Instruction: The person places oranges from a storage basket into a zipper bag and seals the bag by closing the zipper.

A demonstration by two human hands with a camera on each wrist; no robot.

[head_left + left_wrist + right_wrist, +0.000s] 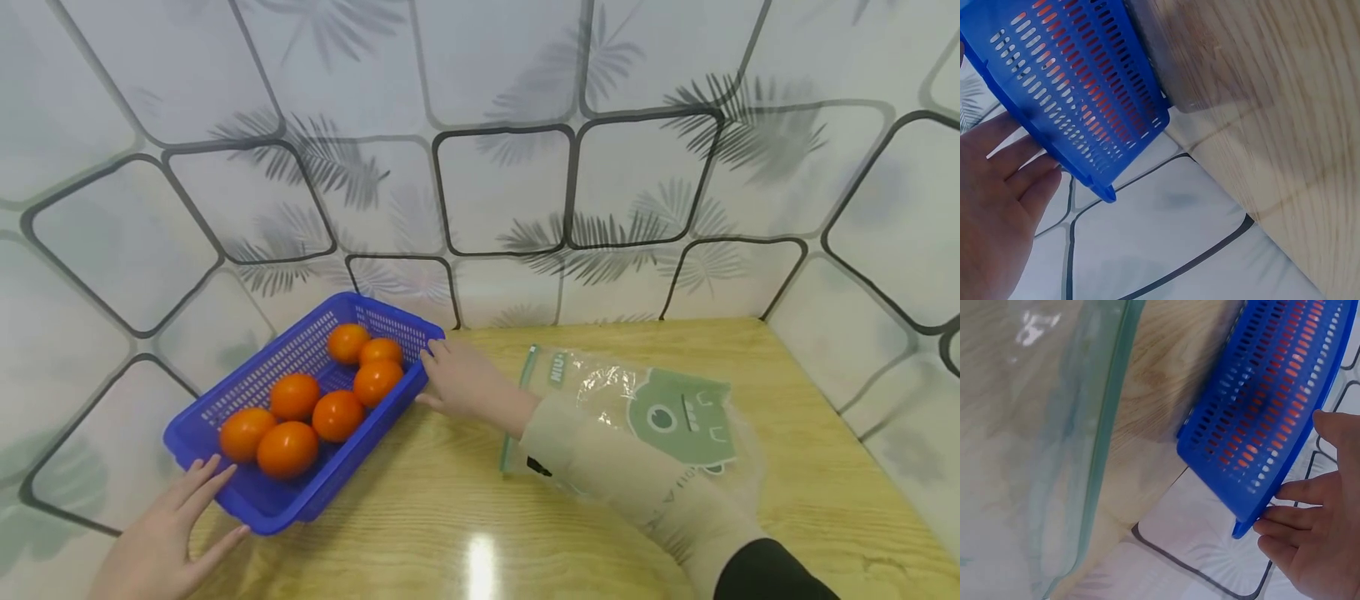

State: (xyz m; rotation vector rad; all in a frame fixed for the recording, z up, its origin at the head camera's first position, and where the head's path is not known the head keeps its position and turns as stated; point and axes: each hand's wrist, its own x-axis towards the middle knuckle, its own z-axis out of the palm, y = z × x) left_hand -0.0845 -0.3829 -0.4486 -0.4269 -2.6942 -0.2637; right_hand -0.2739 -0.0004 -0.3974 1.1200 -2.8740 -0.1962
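A blue plastic basket (pixel 363 454) with slotted walls stands on the table at the left and holds several smooth orange fruits (pixel 288 450), which look like oranges. My left hand (pixel 168 525) is at the near left corner, fingers spread, fingertips touching the rim; the left wrist view has this hand (pixel 1000 194) beside the basket wall (pixel 1079 81). At the far right corner my right hand (pixel 465 379) touches the rim. In the right wrist view, the thumb and fingers of this hand (pixel 1316 519) lie along the rim, only loosely bent.
Right of the basket, a clear zip bag (pixel 592 383) with a green cartoon print lies flat on the wooden table (pixel 420 533), partly under my right forearm. Patterned walls (pixel 502 192) border the table at the back and sides.
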